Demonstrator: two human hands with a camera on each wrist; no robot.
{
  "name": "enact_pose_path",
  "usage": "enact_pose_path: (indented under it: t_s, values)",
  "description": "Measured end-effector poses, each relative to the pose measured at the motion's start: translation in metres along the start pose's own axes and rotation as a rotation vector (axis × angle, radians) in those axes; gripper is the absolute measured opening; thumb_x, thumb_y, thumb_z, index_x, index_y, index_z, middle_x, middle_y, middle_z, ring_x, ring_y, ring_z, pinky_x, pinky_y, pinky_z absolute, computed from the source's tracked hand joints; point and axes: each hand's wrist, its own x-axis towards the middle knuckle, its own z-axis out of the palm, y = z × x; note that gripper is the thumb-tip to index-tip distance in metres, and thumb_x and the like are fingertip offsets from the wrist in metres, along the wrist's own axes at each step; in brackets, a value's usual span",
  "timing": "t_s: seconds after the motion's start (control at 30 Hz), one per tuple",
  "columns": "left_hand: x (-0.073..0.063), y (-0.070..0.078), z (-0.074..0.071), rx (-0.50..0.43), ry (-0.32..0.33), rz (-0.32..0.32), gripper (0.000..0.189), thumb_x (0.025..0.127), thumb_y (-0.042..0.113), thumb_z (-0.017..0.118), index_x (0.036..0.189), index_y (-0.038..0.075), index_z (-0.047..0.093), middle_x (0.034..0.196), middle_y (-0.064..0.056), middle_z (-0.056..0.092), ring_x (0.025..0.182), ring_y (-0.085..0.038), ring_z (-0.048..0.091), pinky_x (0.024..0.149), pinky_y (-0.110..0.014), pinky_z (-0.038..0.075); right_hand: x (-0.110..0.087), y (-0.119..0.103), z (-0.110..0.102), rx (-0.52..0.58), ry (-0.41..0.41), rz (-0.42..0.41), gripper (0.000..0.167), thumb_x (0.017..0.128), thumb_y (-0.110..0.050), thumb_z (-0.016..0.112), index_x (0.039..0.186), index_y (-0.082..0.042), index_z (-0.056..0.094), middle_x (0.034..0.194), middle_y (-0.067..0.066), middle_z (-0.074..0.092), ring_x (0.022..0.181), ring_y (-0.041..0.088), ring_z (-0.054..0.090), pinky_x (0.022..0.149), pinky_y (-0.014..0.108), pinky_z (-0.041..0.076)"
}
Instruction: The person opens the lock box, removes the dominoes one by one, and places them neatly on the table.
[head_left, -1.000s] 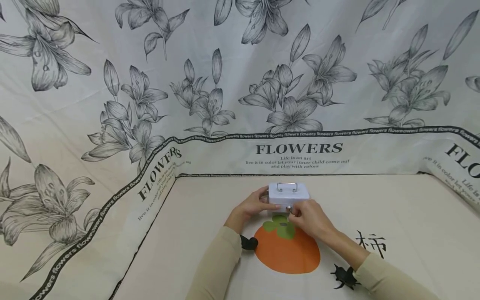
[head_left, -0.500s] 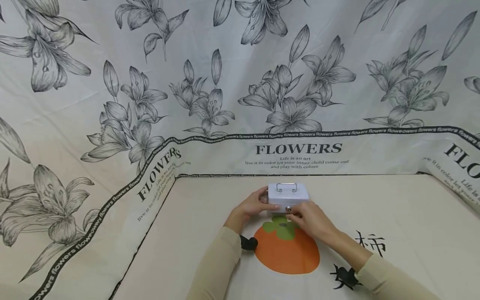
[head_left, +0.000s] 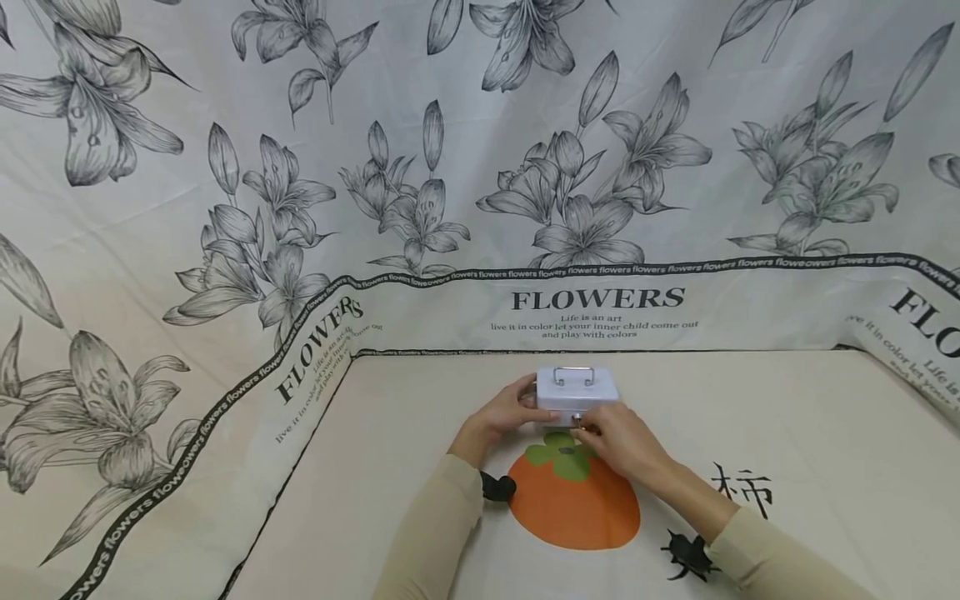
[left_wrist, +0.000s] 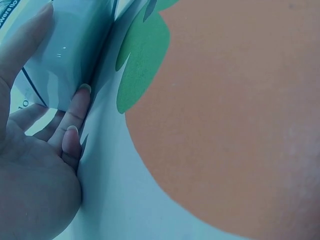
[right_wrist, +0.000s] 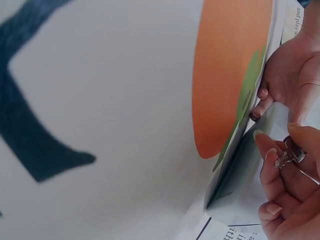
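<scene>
"What can you read from where you are?"

"On the printed cloth hung in front of me, FLOWERS in black capitals, and under it three small lines: 'Life is an art', 'live it in color let your inner child come out', 'and play with colors'. A black band above repeats 'flowers' along its length. The counter has one large black character, 柿, to the right of an orange persimmon print."

"And the thing you're working at?"

"A small white cash box, its lid down, with a wire handle on top and a silver lock on the front. It sits on the counter just beyond the green leaves of the persimmon."

"How are your hands?"

"My left hand grips the box's left end, thumb along the front, fingers bent around the side and lower edge. My right hand is at the front by the lock, thumb and fingers pinching a small silver key. I can't tell whether any key is inside the lock. Both arms reach forward in beige sleeves."
</scene>
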Motion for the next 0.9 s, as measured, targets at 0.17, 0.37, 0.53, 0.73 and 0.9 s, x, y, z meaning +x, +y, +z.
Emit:
enact_pose_path:
  t_s: [0.17,0.37,0.53,0.73,0.9]
  values:
    - [-0.0013,0.0016,-0.0007,-0.012,-0.013,0.003,0.091,0.082,0.017,0.088,0.159,0.016,0.038,0.125,-0.005,0.07,0.113,-0.018,0.064,0.116,-0.047,0.032,0.0014,0.001,0.0002,0.016,-0.026,0.015,0.013,0.091,-0.012,0.077,0.08,-0.007,0.074,0.066,-0.008,0.053,0.063,0.01,0.047,0.057,0.026,0.04]
    - [0.0005,0.001,-0.0023,-0.031,-0.039,0.0,0.092,0.082,0.014,0.087,0.159,0.017,0.036,0.124,-0.006,0.069,0.112,-0.018,0.064,0.117,-0.047,0.031,0.0021,-0.0014,-0.001,-0.012,-0.041,0.026,0.011,0.092,-0.013,0.076,0.081,-0.011,0.072,0.066,-0.007,0.05,0.062,0.01,0.046,0.057,0.028,0.039]
    - [0.001,-0.0012,-0.0022,-0.029,-0.048,-0.006,0.092,0.082,0.015,0.087,0.159,0.018,0.036,0.124,-0.005,0.069,0.114,-0.018,0.063,0.118,-0.048,0.03,0.0021,0.0007,0.0002,0.038,-0.057,0.03,0.009,0.093,-0.012,0.075,0.086,-0.007,0.075,0.07,-0.007,0.054,0.066,0.011,0.049,0.06,0.027,0.041]
    - [0.0022,-0.0007,-0.0033,-0.015,-0.062,-0.002,0.093,0.082,0.018,0.088,0.159,0.019,0.035,0.132,-0.004,0.065,0.122,-0.019,0.058,0.118,-0.047,0.028,0.0016,0.0011,0.0004,0.058,-0.054,0.013,0.009,0.093,-0.011,0.074,0.085,-0.007,0.075,0.071,-0.007,0.054,0.067,0.01,0.048,0.06,0.027,0.041]
    - [0.0003,0.0023,-0.0039,-0.021,-0.073,-0.004,0.093,0.083,0.017,0.087,0.159,0.021,0.034,0.135,-0.004,0.063,0.125,-0.019,0.056,0.119,-0.048,0.027,0.0019,-0.0004,-0.0001,0.032,-0.051,0.017,0.009,0.093,-0.012,0.074,0.084,-0.009,0.074,0.07,-0.007,0.053,0.067,0.011,0.048,0.061,0.029,0.041]
